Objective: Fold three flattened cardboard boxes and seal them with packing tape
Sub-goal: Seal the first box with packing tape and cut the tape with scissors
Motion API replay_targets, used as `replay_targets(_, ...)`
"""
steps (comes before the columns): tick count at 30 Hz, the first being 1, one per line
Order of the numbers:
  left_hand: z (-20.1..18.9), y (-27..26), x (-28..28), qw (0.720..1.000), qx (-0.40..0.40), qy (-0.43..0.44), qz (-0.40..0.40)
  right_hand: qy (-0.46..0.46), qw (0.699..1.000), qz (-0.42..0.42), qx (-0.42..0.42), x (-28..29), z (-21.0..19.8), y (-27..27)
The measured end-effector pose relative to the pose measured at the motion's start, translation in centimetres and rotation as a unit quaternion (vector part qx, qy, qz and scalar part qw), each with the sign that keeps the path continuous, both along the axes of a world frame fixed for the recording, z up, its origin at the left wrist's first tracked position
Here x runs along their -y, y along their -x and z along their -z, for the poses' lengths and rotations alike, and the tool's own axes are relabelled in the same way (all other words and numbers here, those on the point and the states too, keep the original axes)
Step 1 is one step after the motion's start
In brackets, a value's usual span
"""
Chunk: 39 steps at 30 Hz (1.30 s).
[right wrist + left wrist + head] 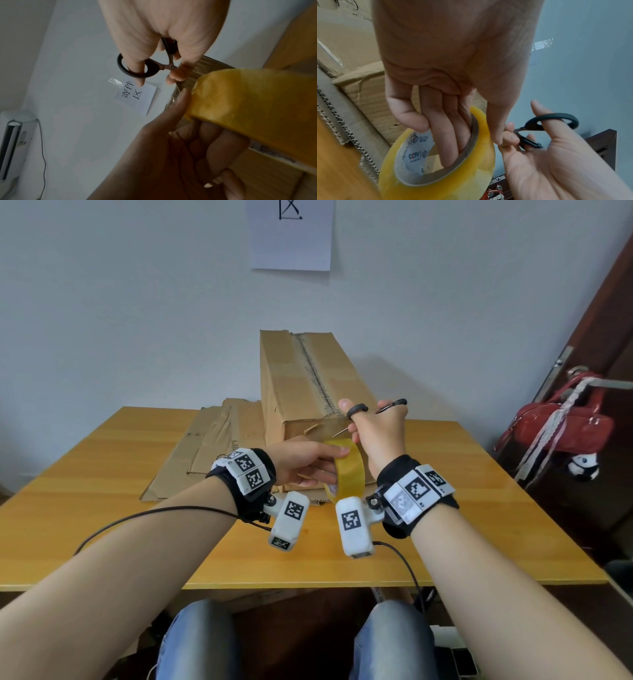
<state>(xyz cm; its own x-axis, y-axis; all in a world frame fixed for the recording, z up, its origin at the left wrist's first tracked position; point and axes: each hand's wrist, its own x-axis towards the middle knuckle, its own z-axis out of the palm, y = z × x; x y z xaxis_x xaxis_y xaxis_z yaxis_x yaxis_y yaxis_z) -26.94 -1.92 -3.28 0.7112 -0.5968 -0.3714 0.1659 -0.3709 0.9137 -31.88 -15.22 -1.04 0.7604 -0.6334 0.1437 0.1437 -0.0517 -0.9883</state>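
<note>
My left hand [301, 463] had its fingers hooked through the tape [346, 470] core, thumb on the rim, holding the roll above the near surface [102, 491]. My right hand [376, 429] gripped the scissors [376, 409], thumb in one loop, pinching at the roll's edge. The folded box [308, 385] stood behind. I judged I should free the tape end first, keeping the blades clear.

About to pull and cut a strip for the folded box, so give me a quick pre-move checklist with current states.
1. Left hand holds tape roll, fingers through core: ok.
2. Right hand holds scissors, thumb in loop: ok.
3. Tape's free end found: cannot tell.
4. Folded box on table: ok.
5. Box seam closed for taping: cannot tell.
6. Flattened boxes lie beside it, unfolded: not ok.
</note>
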Motion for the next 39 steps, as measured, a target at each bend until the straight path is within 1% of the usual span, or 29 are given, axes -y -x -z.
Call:
replay_targets(6, 0.1, -0.1, 0.0, 1.000, -0.005, 0.000, -0.001, -0.003, 1.000, 0.002, -0.024, -0.6, 0.3, -0.2)
replay_targets(9, 0.2, 0.0, -0.1, 1.000, -0.003, -0.002, 0.003, -0.012, 1.000, 0.011, -0.018, -1.4, 0.4, -0.4)
replay_targets(15, 0.2, 0.1, -0.1, 1.000, 0.007, 0.000, -0.004, 0.057, 0.998, 0.028, -0.024, -2.4, 0.3, -0.4)
replay_targets(18, 0.3, 0.1, 0.0, 1.000, 0.007, 0.001, -0.010, 0.099, 0.993, 0.042, -0.042, -1.6, 1.1, -1.0)
replay_targets(20, 0.3, 0.1, 0.0, 1.000, 0.007, 0.001, -0.014, 0.125, 0.990, 0.060, -0.034, -1.4, 1.2, -0.9)
replay_targets(24, 0.3, 0.1, -0.1, 1.000, 0.006, -0.004, -0.018, 0.143, 0.987, 0.064, -0.027, -1.5, 1.3, -1.1)
replay_targets(28, 0.2, 0.3, -0.1, 1.000, 0.000, 0.002, -0.018, 0.153, 0.985, 0.081, 0.000, -0.9, 1.4, -0.7)
replay_targets(31, 0.2, 0.4, -0.2, 1.000, -0.005, 0.001, -0.009, 0.147, 0.984, 0.105, 0.008, 0.3, 1.5, -0.5)
replay_targets(33, 0.1, 0.4, -0.2, 1.000, -0.008, 0.000, -0.009, 0.125, 0.986, 0.112, 0.013, 1.1, 1.6, -0.3)
replay_targets(36, -0.1, 0.4, -0.1, 1.000, -0.005, -0.006, -0.010, 0.069, 0.993, 0.095, 0.028, 1.1, 1.4, -0.3)
replay_targets(39, -0.1, 0.5, 0.1, 1.000, -0.004, -0.012, -0.009, 0.053, 0.995, 0.075, 0.024, 0.2, 1.3, -0.5)
